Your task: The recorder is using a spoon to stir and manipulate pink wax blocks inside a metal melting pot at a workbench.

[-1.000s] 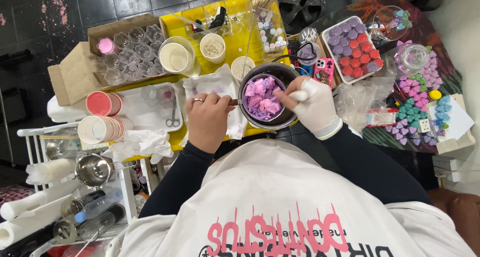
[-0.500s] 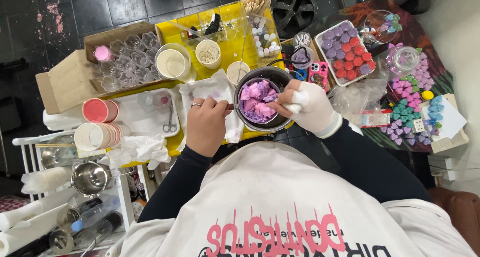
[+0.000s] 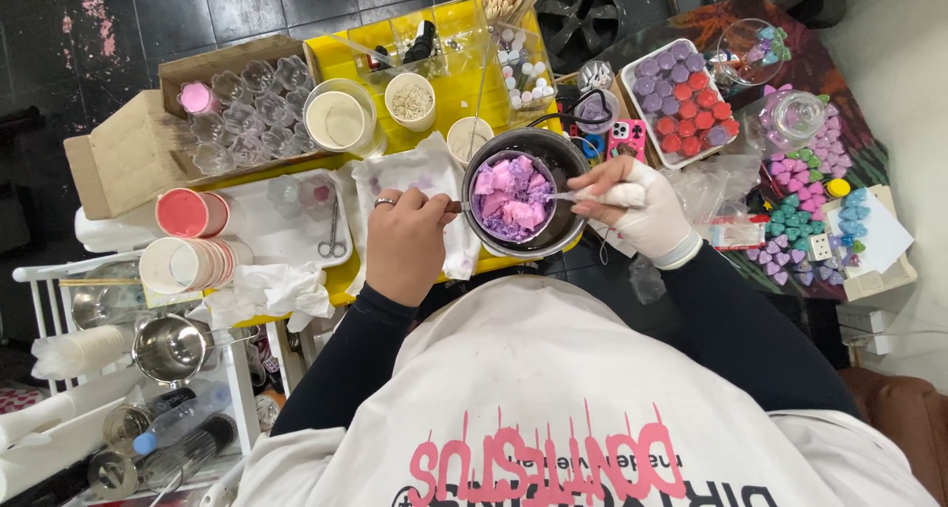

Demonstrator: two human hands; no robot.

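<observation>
Holding the dark metal pot [image 3: 565, 233] by its handle with my bare left hand [image 3: 405, 245], fingers wrapped tight. Right hand [image 3: 632, 206], white-gloved, pinches a thin stirrer [image 3: 561, 197] dipped into the pink-purple lumps [image 3: 512, 199] inside. Pot sits at the yellow table [image 3: 459, 92] front edge, beside a stained white cloth [image 3: 420, 176].

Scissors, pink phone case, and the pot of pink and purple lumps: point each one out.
scissors [image 3: 333, 233], head view, on the blades above the handles.
pink phone case [image 3: 628, 137], head view, on its middle.
pot [image 3: 568, 152], head view, on its dark rim.
</observation>
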